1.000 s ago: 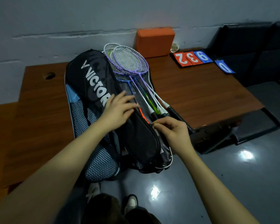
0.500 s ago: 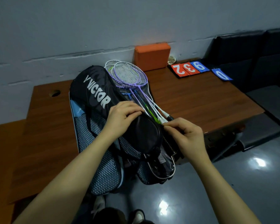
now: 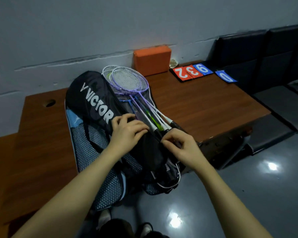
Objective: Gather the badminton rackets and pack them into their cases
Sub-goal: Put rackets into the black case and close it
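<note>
A black racket bag (image 3: 91,98) with white lettering lies open across the wooden table (image 3: 205,107), its near end hanging over the front edge. Several badminton rackets (image 3: 129,81) with purple and white frames lie in the open compartment, heads toward the wall, handles toward me. My left hand (image 3: 127,131) grips the edge of the black flap beside the racket shafts. My right hand (image 3: 181,143) pinches something small at the bag's edge over the racket handles; what it pinches is hidden by the fingers.
An orange block (image 3: 151,60) stands against the wall behind the rackets. Red and blue score cards (image 3: 191,72) lie at the table's back right. Dark seats (image 3: 272,66) are on the right. The table has a round hole (image 3: 49,103) at left. Glossy floor below.
The view has tilted up slightly. My left hand has slid a little along the flap toward the rackets, and my right hand has moved up along the bag's edge onto the handles.
</note>
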{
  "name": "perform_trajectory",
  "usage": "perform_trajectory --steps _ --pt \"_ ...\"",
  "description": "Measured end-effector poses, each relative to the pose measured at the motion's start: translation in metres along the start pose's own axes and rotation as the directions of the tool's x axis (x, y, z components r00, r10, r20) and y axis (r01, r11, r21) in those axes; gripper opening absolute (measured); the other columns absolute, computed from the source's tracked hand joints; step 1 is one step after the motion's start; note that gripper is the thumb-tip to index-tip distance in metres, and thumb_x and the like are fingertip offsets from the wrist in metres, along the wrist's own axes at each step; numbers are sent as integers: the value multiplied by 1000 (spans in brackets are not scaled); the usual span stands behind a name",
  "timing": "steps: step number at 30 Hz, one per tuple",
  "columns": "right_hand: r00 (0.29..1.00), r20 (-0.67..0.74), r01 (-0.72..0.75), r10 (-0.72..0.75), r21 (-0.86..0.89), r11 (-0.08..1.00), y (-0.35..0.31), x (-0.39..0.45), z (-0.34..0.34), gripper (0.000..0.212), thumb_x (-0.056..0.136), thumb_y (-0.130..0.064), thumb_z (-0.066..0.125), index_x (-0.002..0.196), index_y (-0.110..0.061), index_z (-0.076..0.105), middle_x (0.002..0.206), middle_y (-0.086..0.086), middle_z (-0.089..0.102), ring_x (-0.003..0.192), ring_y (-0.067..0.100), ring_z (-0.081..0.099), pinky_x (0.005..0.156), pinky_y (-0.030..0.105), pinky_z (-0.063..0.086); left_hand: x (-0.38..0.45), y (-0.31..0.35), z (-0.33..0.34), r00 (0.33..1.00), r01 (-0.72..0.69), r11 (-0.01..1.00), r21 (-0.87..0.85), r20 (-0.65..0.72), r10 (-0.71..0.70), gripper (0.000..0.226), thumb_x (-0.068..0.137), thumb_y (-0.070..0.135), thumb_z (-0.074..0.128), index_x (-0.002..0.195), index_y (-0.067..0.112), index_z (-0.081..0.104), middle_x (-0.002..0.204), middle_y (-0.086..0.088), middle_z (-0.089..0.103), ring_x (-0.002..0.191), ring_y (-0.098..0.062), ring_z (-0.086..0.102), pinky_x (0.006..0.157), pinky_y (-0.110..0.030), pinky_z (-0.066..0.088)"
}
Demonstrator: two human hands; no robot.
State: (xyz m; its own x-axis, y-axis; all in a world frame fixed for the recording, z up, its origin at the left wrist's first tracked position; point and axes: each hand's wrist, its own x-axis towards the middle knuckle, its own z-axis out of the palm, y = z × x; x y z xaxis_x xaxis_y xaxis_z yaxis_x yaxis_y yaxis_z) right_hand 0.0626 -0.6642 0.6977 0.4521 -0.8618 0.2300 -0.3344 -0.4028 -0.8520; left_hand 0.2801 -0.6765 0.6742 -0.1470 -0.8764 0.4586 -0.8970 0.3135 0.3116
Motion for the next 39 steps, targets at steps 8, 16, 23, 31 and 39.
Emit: perform_trajectory --steps 8,16,23,31,39 --pt "980 36 -168 193 -352 921 56 18 70 50 89 -41 56 136 -29 44 98 -9 49 93 20 56 84 44 44 -67 -21 35 907 376 927 -9 208 -366 24 81 36 65 104 28 67 118 9 59 118 -19 43 89 -31 17" --pt "963 143 -122 228 -523 844 73 60 138 59 90 -36 54 142 -22 32 131 10 51 119 32 49 97 46 33 -90 -60 34 606 761 649 -24 385 -696 63 88 40 55 140 16 30 138 -8 35 122 -29 42 105 -44 33" --pt "975 134 -115 178 -380 918 73 83 147 60 86 -24 62 140 -19 37 114 11 59 96 30 59 82 40 47 -92 -69 39 628 774 606 -183 337 -702 63 89 33 56 140 7 30 135 -13 37 116 -30 47 101 -44 39" --pt "981 112 -133 158 -203 970 54 75 152 54 89 -14 57 139 -21 39 133 -2 53 120 14 51 99 38 44 -95 -71 37 686 686 728 3 329 -649 67 89 46 48 141 9 26 140 -13 32 124 -29 38 107 -41 27" --pt "997 78 15 -12 -42 999 22 71 127 44 88 -6 56 131 -11 51 95 -4 58 83 0 55 70 7 39 -90 -51 25 579 695 218 -685 353 -735 66 86 19 61 142 19 27 136 4 27 113 -18 52 98 -40 47"
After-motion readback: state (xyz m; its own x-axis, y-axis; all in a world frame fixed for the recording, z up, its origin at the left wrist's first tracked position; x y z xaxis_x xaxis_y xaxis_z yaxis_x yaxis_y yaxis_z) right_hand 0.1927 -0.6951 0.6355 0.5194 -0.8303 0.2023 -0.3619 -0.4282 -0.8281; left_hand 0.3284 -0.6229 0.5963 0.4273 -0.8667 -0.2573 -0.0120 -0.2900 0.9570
